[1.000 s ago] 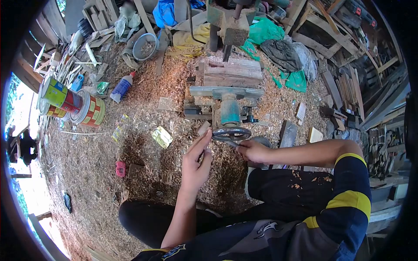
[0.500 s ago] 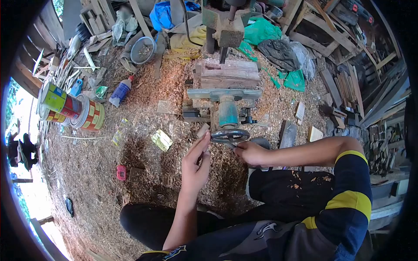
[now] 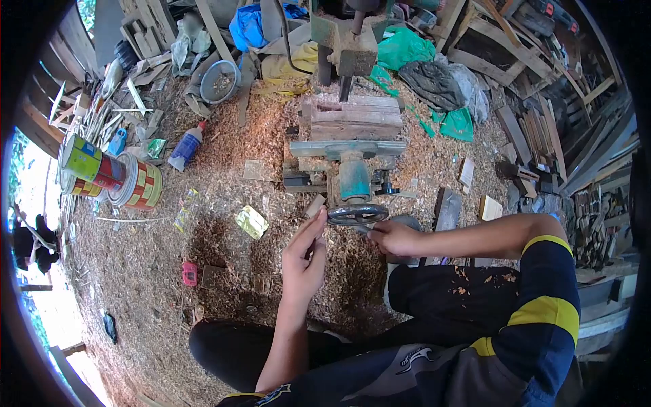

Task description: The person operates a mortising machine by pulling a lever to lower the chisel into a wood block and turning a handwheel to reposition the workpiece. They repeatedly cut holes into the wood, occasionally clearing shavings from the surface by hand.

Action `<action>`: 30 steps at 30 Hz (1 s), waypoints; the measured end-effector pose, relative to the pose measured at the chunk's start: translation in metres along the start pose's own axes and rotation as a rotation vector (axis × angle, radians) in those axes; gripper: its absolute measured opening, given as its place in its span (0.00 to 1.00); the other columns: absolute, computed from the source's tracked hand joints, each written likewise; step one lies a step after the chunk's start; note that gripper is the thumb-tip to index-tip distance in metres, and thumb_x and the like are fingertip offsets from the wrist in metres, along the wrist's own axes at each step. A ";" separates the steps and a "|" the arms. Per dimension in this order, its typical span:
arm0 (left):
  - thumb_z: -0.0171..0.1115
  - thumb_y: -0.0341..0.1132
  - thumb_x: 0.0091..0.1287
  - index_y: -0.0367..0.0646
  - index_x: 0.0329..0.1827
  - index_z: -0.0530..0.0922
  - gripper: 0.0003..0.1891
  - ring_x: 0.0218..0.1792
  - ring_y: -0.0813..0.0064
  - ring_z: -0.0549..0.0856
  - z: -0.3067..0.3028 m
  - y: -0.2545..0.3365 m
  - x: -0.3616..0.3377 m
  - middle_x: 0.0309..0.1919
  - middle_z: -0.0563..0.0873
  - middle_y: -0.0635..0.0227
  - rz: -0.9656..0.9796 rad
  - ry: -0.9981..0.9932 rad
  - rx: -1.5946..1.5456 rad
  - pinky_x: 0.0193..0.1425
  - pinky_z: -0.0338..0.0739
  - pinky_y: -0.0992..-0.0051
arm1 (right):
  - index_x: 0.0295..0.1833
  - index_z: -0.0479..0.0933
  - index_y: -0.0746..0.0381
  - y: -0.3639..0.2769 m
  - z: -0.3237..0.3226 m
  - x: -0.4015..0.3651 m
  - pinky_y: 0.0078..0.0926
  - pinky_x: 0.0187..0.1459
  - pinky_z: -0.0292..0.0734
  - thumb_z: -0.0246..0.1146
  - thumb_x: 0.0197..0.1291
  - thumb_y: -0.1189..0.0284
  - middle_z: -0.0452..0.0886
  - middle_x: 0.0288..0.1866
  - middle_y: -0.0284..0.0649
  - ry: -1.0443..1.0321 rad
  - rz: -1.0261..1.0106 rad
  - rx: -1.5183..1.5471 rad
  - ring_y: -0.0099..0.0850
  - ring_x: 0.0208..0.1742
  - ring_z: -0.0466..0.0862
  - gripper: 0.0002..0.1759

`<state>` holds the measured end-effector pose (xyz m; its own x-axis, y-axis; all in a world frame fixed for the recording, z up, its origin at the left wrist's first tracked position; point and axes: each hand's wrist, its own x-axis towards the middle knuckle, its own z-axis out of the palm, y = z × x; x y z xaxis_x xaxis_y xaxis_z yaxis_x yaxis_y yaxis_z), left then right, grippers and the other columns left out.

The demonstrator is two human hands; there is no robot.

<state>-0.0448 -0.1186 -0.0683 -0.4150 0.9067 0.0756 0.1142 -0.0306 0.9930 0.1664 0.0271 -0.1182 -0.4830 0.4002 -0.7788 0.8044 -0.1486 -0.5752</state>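
Clock directions are taken from the handwheel point(image 3: 357, 214), which lies on the near side of the machine, as I see it through my head camera. At nine o'clock, farthest left, stand paint tins point(image 3: 139, 182); toward ten lies a blue bottle point(image 3: 185, 148), and nearer, at nine, a gold wrapper point(image 3: 252, 222). Between seven and eight is my left hand point(image 3: 303, 263), grasping nothing, its nearly straight fingers resting against the wheel's left rim. A wood offcut point(image 3: 315, 205) sits just beyond those fingertips; whether they touch I cannot tell. At twelve, the timber block point(image 3: 356, 125) lies behind the metal jaw, with the steel bit point(image 3: 345, 88) above its far edge; contact is unclear. At four, my right hand point(image 3: 395, 239) is curled around a handle point(image 3: 363, 229) beneath the wheel. I judge two hazards: a sudden turn could catch the left fingertips against the rim or offcut, and a loose right grip could let the handle slip.
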 end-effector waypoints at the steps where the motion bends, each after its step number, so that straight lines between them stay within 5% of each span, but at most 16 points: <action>1: 0.54 0.16 0.70 0.35 0.70 0.81 0.25 0.70 0.63 0.83 0.000 -0.001 0.001 0.68 0.85 0.51 0.003 -0.003 0.013 0.72 0.75 0.70 | 0.54 0.80 0.63 0.000 0.003 0.000 0.36 0.23 0.67 0.56 0.78 0.56 0.77 0.25 0.34 0.064 -0.049 -0.043 0.27 0.20 0.75 0.20; 4: 0.54 0.16 0.70 0.35 0.70 0.81 0.25 0.70 0.63 0.83 0.002 0.000 0.001 0.68 0.85 0.51 -0.008 0.016 -0.013 0.72 0.75 0.70 | 0.57 0.80 0.63 -0.019 0.006 -0.010 0.37 0.21 0.66 0.56 0.78 0.57 0.78 0.26 0.36 0.012 0.072 0.012 0.26 0.19 0.74 0.21; 12: 0.54 0.15 0.70 0.36 0.69 0.82 0.24 0.67 0.64 0.85 0.000 0.001 0.004 0.66 0.86 0.52 -0.014 0.017 -0.026 0.70 0.75 0.71 | 0.58 0.79 0.64 0.003 0.010 0.008 0.34 0.19 0.62 0.57 0.78 0.58 0.74 0.22 0.33 0.047 -0.079 0.064 0.25 0.16 0.70 0.20; 14: 0.54 0.15 0.70 0.36 0.68 0.83 0.24 0.67 0.65 0.86 -0.001 0.001 0.003 0.65 0.87 0.52 -0.030 0.011 -0.037 0.70 0.76 0.71 | 0.58 0.80 0.64 -0.022 0.004 -0.011 0.37 0.26 0.72 0.56 0.78 0.57 0.80 0.28 0.39 -0.018 0.089 0.075 0.30 0.24 0.78 0.21; 15: 0.54 0.15 0.70 0.36 0.68 0.83 0.24 0.66 0.65 0.86 -0.001 0.002 0.004 0.65 0.87 0.53 -0.036 0.006 -0.021 0.69 0.76 0.72 | 0.58 0.81 0.64 0.010 0.007 0.012 0.41 0.36 0.78 0.56 0.78 0.55 0.84 0.32 0.45 -0.063 0.066 0.149 0.36 0.32 0.84 0.23; 18: 0.53 0.14 0.70 0.36 0.68 0.83 0.25 0.66 0.65 0.86 -0.002 0.002 0.003 0.65 0.87 0.53 -0.020 0.007 -0.004 0.69 0.76 0.72 | 0.56 0.82 0.64 0.009 0.003 0.003 0.44 0.40 0.78 0.55 0.77 0.54 0.85 0.32 0.45 0.089 -0.105 -0.147 0.39 0.33 0.85 0.24; 24: 0.53 0.13 0.69 0.36 0.68 0.82 0.25 0.65 0.66 0.86 -0.002 -0.003 0.003 0.64 0.87 0.53 -0.011 0.008 -0.023 0.68 0.76 0.73 | 0.59 0.82 0.65 -0.003 0.002 -0.002 0.43 0.40 0.78 0.56 0.77 0.54 0.84 0.32 0.46 -0.019 0.025 -0.066 0.39 0.35 0.85 0.25; 26: 0.53 0.13 0.69 0.35 0.68 0.82 0.25 0.65 0.66 0.86 -0.001 -0.002 0.004 0.64 0.87 0.54 0.010 0.020 -0.034 0.68 0.76 0.73 | 0.58 0.82 0.66 0.020 0.011 0.014 0.44 0.37 0.76 0.56 0.77 0.54 0.83 0.29 0.44 0.117 -0.141 -0.067 0.38 0.31 0.83 0.25; 30: 0.52 0.13 0.69 0.35 0.68 0.82 0.25 0.64 0.67 0.86 0.000 -0.001 0.002 0.64 0.87 0.54 -0.010 0.013 -0.038 0.68 0.77 0.74 | 0.52 0.82 0.67 -0.029 0.006 -0.016 0.43 0.37 0.76 0.55 0.78 0.57 0.83 0.30 0.42 0.054 -0.003 -0.072 0.35 0.31 0.83 0.22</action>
<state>-0.0455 -0.1162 -0.0690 -0.4279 0.9014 0.0666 0.0756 -0.0378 0.9964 0.1489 0.0194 -0.0906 -0.4678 0.4491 -0.7612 0.8266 -0.0825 -0.5567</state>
